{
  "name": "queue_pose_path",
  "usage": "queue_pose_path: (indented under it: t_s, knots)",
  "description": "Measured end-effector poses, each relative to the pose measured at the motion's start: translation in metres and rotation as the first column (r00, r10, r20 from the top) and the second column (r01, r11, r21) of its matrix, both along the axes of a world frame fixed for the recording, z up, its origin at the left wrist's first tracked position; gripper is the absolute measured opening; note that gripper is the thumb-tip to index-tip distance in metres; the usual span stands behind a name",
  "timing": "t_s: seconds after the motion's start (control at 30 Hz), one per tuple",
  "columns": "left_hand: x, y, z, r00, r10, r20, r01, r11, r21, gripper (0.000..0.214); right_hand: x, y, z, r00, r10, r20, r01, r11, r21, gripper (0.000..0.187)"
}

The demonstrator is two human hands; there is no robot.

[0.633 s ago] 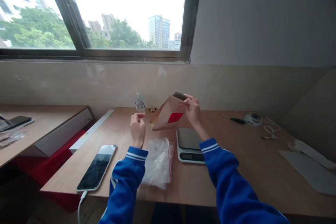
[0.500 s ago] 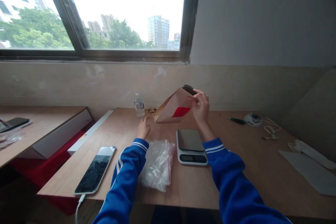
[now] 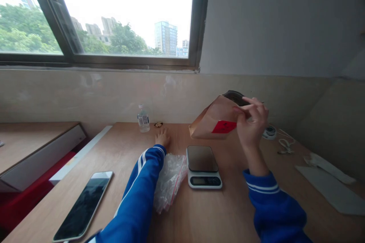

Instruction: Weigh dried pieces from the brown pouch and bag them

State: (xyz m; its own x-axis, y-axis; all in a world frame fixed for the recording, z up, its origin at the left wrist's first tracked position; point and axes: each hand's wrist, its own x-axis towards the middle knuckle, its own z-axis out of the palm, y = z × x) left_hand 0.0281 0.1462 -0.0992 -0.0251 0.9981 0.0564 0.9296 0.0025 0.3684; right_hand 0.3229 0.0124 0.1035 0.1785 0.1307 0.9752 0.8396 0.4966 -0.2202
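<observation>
My right hand [image 3: 252, 123] grips the upper corner of a brown paper bag [image 3: 215, 115] with a red label. The bag is tilted, held above the table. A dark, round-edged thing [image 3: 236, 97] shows at its top beside my fingers; I cannot make out its kind. Flat near the back of the table, my left hand [image 3: 162, 137] has its fingers spread and holds nothing. Just beyond those fingertips lies a small dark-and-pale round thing [image 3: 158, 124]. A kitchen scale [image 3: 202, 159] sits between my arms. Clear zip bags [image 3: 169, 184] lie beside my left sleeve.
A clear bottle [image 3: 143, 119] stands near the wall, left of my left hand. A phone [image 3: 85, 205] lies at the front left. To the right are a white dome camera [image 3: 269, 132], a white cable [image 3: 286, 145] and a flat grey-white sheet [image 3: 330, 190].
My right hand has carried the paper bag to the right. My left hand has reached farther back and spread its fingers on the table. The view has shifted slightly to the right.
</observation>
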Motion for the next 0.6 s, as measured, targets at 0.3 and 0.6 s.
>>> queue_pose_path:
  t_s: [0.3,0.6]
  knots:
    - [-0.007,0.008,0.003,0.997,0.017,-0.069,-0.011,0.997,0.078,0.057,-0.011,-0.013,-0.01,0.999,0.042,0.029,-0.04,0.998,-0.042,0.017]
    - [-0.033,0.052,0.015,0.987,0.154,-0.037,-0.15,0.984,0.101,0.062,-0.045,-0.011,-0.022,0.992,0.115,-0.054,-0.118,0.991,-0.058,0.019]
